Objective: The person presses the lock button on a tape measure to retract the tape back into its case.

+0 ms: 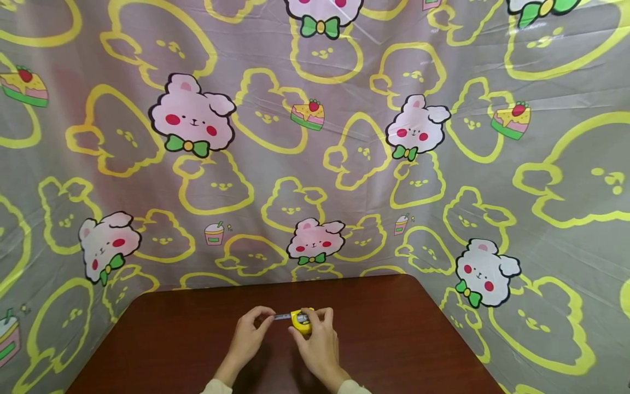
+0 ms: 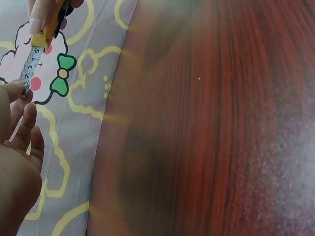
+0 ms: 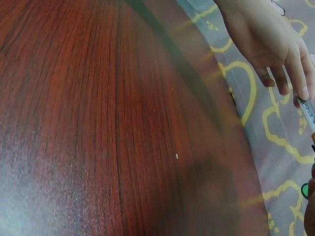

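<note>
A yellow and black tape measure [image 1: 297,324] is held above the table by my right hand [image 1: 319,340], its thumb on the near side and fingers over the top. A short length of silver blade [image 1: 283,316] sticks out to the left. My left hand [image 1: 249,335] pinches the blade's end between thumb and forefinger. In the left wrist view, black numbers show on the blade [image 2: 31,68] between the left fingertips and the yellow case [image 2: 45,34]. The right wrist view shows the left hand [image 3: 275,46] on the blade end, while the case is mostly cut off at the edge.
Below the hands lies a dark red-brown wooden table [image 1: 394,334] with rounded far corners. A grey curtain [image 1: 364,219] printed with yellow outlines and white bunnies hangs around its back and sides. Small pale specks dot the tabletop.
</note>
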Demonstrator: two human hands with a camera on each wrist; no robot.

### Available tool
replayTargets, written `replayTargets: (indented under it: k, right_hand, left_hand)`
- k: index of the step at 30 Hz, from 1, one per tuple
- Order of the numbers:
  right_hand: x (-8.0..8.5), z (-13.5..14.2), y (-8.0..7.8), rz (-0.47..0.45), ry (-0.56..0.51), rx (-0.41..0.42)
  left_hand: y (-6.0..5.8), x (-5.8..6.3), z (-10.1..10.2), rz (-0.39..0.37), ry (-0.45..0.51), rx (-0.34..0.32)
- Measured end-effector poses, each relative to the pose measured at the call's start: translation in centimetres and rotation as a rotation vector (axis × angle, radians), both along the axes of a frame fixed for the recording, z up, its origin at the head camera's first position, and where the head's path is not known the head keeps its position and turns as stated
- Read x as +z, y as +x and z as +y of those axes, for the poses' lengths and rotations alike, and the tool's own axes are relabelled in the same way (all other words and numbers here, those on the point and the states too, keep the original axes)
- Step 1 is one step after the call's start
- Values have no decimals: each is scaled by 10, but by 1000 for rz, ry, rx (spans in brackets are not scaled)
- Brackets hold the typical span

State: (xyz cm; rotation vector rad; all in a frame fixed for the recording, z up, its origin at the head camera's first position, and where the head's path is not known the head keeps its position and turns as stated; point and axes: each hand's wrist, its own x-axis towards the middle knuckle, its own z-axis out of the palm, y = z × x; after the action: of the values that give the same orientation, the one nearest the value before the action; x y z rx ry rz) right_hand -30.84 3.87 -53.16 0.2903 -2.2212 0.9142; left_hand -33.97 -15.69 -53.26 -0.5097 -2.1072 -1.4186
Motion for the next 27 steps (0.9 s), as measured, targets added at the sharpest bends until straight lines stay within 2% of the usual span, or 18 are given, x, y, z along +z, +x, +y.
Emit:
replayTargets:
  k: [7,13,21,27]
  right_hand:
    - [1,-4,1,5,-1,22]
    - [2,-8,2,-28,-1,35]
    - [1,-15,5,3,-12,36]
    - [-2,-19,5,51,-13,34]
  left_hand:
    - [1,3,4,-58,8,-15]
    - [2,5,8,-113,-6,-46]
    - [6,10,12,-130,-7,-71]
    - [7,10,14,-132,-6,-63]
